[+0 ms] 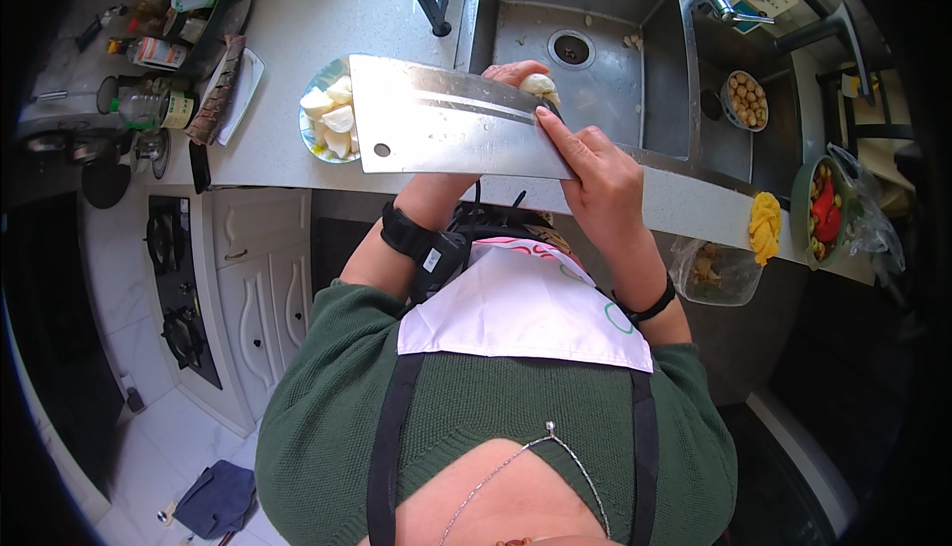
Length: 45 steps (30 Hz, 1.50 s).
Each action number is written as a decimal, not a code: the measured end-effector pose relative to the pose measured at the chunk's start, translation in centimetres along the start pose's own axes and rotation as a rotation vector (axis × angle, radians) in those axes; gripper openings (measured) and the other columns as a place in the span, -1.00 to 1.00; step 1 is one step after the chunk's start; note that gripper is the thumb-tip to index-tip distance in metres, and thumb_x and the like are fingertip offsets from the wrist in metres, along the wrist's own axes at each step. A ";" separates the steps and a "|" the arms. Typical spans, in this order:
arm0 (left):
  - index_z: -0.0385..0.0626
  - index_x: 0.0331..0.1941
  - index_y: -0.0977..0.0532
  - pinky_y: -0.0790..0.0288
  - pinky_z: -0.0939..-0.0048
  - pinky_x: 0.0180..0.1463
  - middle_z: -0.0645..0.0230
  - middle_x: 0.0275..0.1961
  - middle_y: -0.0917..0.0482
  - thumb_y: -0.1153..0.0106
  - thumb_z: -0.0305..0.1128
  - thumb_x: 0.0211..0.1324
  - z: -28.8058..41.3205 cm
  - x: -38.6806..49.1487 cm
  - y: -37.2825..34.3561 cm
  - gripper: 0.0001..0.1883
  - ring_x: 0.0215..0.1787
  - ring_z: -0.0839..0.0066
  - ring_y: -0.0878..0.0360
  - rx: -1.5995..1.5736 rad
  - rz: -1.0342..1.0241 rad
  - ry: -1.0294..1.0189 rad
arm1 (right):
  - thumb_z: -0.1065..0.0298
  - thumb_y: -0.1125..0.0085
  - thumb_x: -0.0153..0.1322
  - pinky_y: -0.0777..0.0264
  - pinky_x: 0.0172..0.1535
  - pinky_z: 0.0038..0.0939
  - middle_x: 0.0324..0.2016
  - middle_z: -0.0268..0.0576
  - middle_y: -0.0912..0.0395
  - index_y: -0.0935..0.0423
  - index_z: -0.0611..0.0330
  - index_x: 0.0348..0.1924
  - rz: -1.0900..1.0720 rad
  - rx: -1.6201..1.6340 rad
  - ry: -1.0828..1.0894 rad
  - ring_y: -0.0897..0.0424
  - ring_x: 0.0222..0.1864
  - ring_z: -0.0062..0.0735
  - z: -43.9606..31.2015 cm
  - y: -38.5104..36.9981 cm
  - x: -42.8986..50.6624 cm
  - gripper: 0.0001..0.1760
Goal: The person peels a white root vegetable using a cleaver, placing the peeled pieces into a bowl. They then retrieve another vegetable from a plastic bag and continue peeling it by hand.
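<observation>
My right hand [602,166] grips a wide steel cleaver [454,126], its index finger pressed along the blade. The blade lies broadside below my view, above the counter's front edge and beside the sink. Mostly hidden behind it, my left hand [513,72] holds a pale peeled vegetable piece [539,85] at the blade's far edge, near the sink rim. To the left, a patterned plate [306,137] carries several white chunks [338,120]; the cleaver covers its right side.
Ahead is a steel sink [513,33] with scraps inside. A bowl of small round items [746,100] sits in the right basin. Rightward are a yellow cloth [764,227] and a green basin with red peppers [824,207]. Leftward, bottles [156,53] and a plate [249,88] with scored brown food.
</observation>
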<state>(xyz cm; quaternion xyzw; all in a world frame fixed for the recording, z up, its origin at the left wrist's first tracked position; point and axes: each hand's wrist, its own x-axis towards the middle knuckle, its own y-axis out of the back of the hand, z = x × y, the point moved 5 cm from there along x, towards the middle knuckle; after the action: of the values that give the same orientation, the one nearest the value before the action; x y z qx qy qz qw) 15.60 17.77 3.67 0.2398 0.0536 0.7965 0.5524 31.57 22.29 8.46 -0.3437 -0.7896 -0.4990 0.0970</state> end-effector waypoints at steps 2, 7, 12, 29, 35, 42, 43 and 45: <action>-0.21 0.26 -0.33 -0.37 0.44 0.28 0.27 0.23 -0.42 -0.02 0.11 0.26 0.0 0.0 0.0 -0.31 0.24 0.48 -0.42 -0.281 0.005 0.100 | 0.68 -0.16 0.15 -0.46 -0.40 -0.38 -0.50 -0.18 -0.47 -0.57 -0.03 0.16 0.018 -0.024 0.004 -0.52 -0.52 -0.32 0.1 -0.1 0.0 -0.31; -0.12 0.27 -0.36 -0.36 0.40 0.27 0.25 0.18 -0.47 -0.14 -0.14 0.26 1.6 -1.5 0.1 -0.45 0.20 0.49 -0.43 -0.813 -0.101 0.290 | 0.66 -0.14 0.17 -0.45 -0.41 -0.38 -0.51 -0.18 -0.47 -0.58 -0.03 0.15 0.014 0.030 0.085 -0.51 -0.54 -0.30 0.6 0.3 0.0 -0.33; -0.09 0.22 -0.38 -0.24 0.36 0.37 0.29 0.21 -0.38 -0.12 -0.08 0.26 0.3 0.1 -1.1 -0.47 0.29 0.45 -0.32 -0.296 0.040 0.103 | 0.66 -0.11 0.19 -0.46 -0.41 -0.38 -0.50 -0.16 -0.48 -0.58 -0.01 0.14 0.015 -0.028 0.007 -0.52 -0.53 -0.29 1.0 -0.1 -0.2 -0.36; -0.18 0.00 -0.53 -0.45 0.39 0.04 0.29 -0.07 -0.64 -0.28 -0.36 0.11 -0.4 -0.4 -4.9 -0.64 -0.01 0.33 -0.61 0.502 0.206 -0.226 | 0.50 -0.27 0.25 -0.44 -0.47 -0.37 -0.55 -0.27 -0.41 -0.57 -0.20 0.17 0.180 -0.250 -0.006 -0.50 -0.58 -0.38 3.8 -0.4 -0.6 -0.39; -0.22 0.03 -0.54 -0.51 0.58 -0.03 0.38 -0.14 -0.64 -0.37 -0.45 0.10 -2.7 0.9 -4.2 -0.61 -0.14 0.65 -0.59 -0.547 0.156 0.293 | 0.32 -0.16 0.47 -0.40 -0.50 -0.43 -0.49 -0.25 -0.56 -0.61 0.02 -0.05 0.329 0.058 -0.282 -0.49 -0.61 -0.44 8.2 1.8 -0.1 -0.80; -0.17 0.25 -0.33 -0.50 0.46 0.03 0.32 0.00 -0.57 -0.23 -0.45 0.24 -2.1 0.8 -4.1 -0.49 -0.01 0.55 -0.58 -0.781 -0.030 0.352 | 0.21 -0.18 0.49 -0.23 -0.62 -0.53 -0.60 -0.23 -0.45 -0.41 0.18 -0.33 0.229 1.348 -0.791 -0.28 -0.72 -0.66 8.6 0.5 -1.0 -0.76; -0.16 0.26 -0.32 -0.49 0.46 0.03 0.31 0.01 -0.56 -0.21 -0.45 0.25 -2.1 0.7 -4.1 -0.49 0.00 0.54 -0.57 -0.791 -0.042 0.352 | 0.21 -0.17 0.50 -0.24 -0.62 -0.53 -0.60 -0.24 -0.46 -0.41 0.17 -0.33 0.234 1.340 -0.857 -0.28 -0.72 -0.66 8.6 0.5 -1.2 -0.76; -0.17 0.27 -0.30 -0.47 0.46 0.03 0.30 0.03 -0.55 -0.18 -0.44 0.28 -2.1 0.5 -4.2 -0.50 0.02 0.53 -0.56 -0.831 -0.062 0.353 | 0.20 -0.16 0.50 -0.25 -0.62 -0.54 -0.59 -0.24 -0.47 -0.41 0.16 -0.32 0.208 1.386 -0.846 -0.29 -0.72 -0.66 8.3 0.5 -1.0 -0.76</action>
<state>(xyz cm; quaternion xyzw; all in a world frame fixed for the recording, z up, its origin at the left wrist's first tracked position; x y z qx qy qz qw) 18.08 20.19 0.49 -0.1438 -0.1702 0.7621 0.6079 34.20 29.11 4.34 -0.4365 -0.8527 0.2857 0.0274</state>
